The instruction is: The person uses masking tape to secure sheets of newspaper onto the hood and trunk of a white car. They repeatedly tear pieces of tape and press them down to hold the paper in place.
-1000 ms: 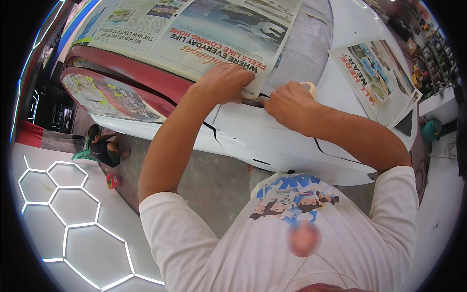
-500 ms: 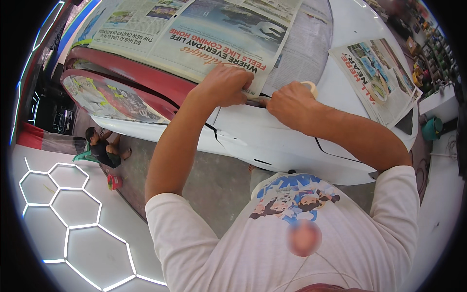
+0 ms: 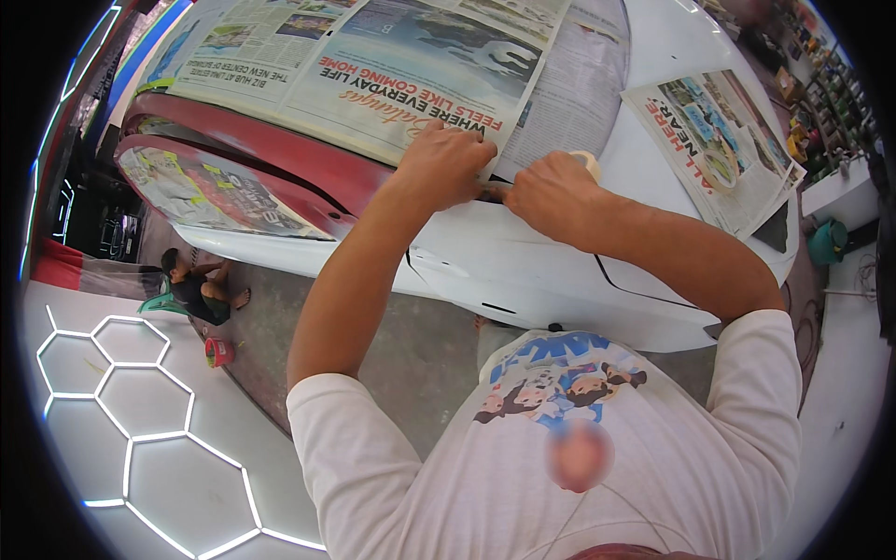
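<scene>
The grey floor (image 3: 425,350) looks patchy. At lower left, glowing white tubes (image 3: 159,433) form hexagons (quite like honeycomb) on a pale wall (image 3: 187,471). Near its edge are a green chair (image 3: 161,303) and a red bucket (image 3: 219,352). At right, a teal bucket (image 3: 827,243) sits by a white partition (image 3: 849,355), below cluttered shelves (image 3: 835,121).

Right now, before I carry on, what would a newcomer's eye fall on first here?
Probably the big newspaper sheet across the upper middle, spread over the white car, with the left grip at its near edge and the right grip close by, a pale roll showing behind it. Next, perhaps, the dark red band at upper left and the glowing hexagon lights at lower left.
</scene>
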{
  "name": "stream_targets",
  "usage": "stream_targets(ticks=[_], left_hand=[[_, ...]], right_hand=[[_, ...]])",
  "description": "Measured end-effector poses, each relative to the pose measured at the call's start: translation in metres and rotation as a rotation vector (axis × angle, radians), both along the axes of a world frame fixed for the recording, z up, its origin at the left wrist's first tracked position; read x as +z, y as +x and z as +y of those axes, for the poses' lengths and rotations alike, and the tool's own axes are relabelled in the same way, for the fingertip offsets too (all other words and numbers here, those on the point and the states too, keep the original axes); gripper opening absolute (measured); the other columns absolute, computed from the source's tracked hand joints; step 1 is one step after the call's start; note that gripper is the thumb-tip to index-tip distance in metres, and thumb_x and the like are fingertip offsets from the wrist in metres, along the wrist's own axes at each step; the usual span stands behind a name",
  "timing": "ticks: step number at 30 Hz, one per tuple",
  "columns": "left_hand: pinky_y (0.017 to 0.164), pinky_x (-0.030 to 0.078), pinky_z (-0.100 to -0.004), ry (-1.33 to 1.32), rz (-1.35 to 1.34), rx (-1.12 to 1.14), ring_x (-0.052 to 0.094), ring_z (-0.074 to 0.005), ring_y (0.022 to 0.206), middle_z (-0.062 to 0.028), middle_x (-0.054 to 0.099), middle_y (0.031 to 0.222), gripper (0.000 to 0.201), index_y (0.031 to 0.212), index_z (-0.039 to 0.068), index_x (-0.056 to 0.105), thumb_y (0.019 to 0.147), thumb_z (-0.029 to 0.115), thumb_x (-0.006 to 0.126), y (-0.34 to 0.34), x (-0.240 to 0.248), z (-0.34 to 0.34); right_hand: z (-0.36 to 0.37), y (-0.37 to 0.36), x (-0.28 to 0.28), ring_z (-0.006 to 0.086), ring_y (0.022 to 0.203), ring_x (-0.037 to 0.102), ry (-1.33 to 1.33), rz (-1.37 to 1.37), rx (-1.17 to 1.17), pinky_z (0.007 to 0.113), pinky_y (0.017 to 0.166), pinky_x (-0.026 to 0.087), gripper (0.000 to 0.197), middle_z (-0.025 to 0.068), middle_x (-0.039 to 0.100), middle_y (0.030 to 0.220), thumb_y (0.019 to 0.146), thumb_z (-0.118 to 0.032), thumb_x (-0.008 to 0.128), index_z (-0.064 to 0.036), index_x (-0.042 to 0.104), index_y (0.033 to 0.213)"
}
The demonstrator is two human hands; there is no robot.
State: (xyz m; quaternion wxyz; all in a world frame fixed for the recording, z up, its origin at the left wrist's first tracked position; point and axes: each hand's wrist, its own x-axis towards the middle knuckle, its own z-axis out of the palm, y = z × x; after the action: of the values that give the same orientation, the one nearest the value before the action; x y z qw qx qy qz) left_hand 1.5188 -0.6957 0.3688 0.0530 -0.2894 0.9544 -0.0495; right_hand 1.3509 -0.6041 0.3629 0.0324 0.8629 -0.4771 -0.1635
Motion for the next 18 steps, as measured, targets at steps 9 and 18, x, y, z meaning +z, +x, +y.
stream_targets(ticks=[9,18], left_hand=[[0.091,0.04,-0.043,0.1,0.148,0.007,0.065,-0.0305,0.102,-0.0077,0.066,0.095,0.031,0.093,0.007,0.059,0.078,0.017,0.083,0.002,-0.016,-0.004],[0.094,0.039,-0.0433,0.169,0.196,0.039,0.062,-0.0317,0.105,-0.0091,0.065,0.099,0.032,0.096,0.006,0.057,0.077,0.012,0.082,0.002,-0.019,-0.002]], right_hand=[[0.022,-0.021,0.019,0.0243,0.08,0.074,0.135,-0.19,-0.072,0.038,0.065,0.052,0.045,0.0062,0.074,0.082,0.093,-0.006,0.061,-0.0165,0.066,0.136],[-0.001,-0.053,0.019,0.0246,0.07,0.07,0.142,-0.187,0.001,0.039,0.063,0.052,0.04,0.0079,0.069,0.072,0.092,-0.011,0.06,-0.0185,0.073,0.129]])
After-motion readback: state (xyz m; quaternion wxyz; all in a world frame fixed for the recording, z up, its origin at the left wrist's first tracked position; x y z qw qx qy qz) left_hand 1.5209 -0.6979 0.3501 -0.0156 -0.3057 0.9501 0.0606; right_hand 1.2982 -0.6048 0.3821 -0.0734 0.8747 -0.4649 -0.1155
